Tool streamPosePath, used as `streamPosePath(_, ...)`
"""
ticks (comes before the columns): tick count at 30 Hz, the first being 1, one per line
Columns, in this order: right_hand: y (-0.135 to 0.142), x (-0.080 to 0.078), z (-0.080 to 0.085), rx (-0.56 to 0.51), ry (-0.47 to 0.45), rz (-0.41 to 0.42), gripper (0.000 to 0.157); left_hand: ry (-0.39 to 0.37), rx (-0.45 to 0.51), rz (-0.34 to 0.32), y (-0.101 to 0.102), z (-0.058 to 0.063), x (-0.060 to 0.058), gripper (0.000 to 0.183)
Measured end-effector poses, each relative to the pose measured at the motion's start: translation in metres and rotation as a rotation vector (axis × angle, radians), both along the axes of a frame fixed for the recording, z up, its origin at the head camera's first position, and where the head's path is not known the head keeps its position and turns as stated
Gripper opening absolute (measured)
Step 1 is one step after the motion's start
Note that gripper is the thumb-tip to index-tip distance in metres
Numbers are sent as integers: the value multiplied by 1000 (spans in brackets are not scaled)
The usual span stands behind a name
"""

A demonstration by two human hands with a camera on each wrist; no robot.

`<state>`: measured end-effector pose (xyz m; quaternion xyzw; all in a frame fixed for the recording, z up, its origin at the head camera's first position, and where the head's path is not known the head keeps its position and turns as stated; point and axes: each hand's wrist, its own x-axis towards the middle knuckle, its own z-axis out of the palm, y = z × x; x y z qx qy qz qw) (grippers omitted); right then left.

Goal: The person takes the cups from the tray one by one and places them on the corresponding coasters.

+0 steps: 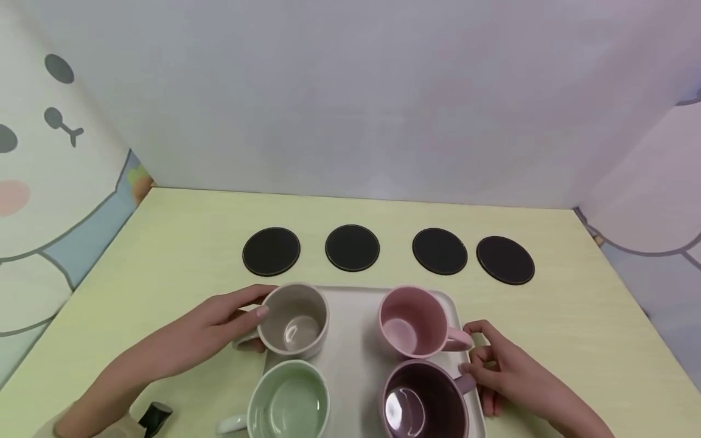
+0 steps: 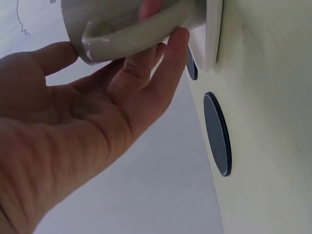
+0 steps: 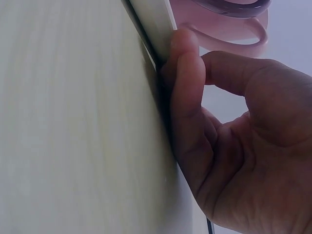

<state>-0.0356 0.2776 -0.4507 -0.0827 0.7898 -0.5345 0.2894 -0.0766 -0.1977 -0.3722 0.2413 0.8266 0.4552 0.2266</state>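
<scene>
My left hand (image 1: 213, 328) holds a grey-beige mug (image 1: 298, 319) at the back left of a white tray (image 1: 352, 340). The thumb lies near the mug's rim, and in the left wrist view a finger passes through its handle (image 2: 136, 34). At the tray's right edge, my right hand (image 1: 512, 374) grips the rim with curled fingers, close beside the handles of a pink mug (image 1: 412, 322) and a dark purple mug (image 1: 427, 401). Fingertips (image 3: 184, 41) press against the tray's side in the right wrist view. A green mug (image 1: 289, 401) stands at the front left.
Several round black coasters lie in a row behind the tray, from the left coaster (image 1: 271, 251) to the right coaster (image 1: 505, 260). The pale yellow table (image 1: 181, 243) ends at a whitish back wall (image 1: 350, 109). Cartoon-printed panels stand at both sides. A black object (image 1: 156, 417) shows beside the left wrist.
</scene>
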Motion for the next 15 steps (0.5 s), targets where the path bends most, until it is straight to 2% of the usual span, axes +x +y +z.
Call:
streamPosePath(3, 0, -2, 0, 4, 23, 3, 49, -119, 52, -9, 4, 2, -2, 38)
streamPosePath(6, 0, -2, 0, 1, 43, 6, 49, -235, 49, 8, 10, 4, -2, 39)
streamPosePath(9, 2, -2, 1, 0, 42, 4, 48, -310, 57, 20, 16, 2, 0, 41)
streamPosePath(11, 2, -2, 0, -3, 42, 8, 47, -316, 72, 33, 20, 0, 1, 40)
streamPosePath(15, 1, -2, -1, -6, 30, 17, 46, -281, 83, 68, 22, -4, 3, 34)
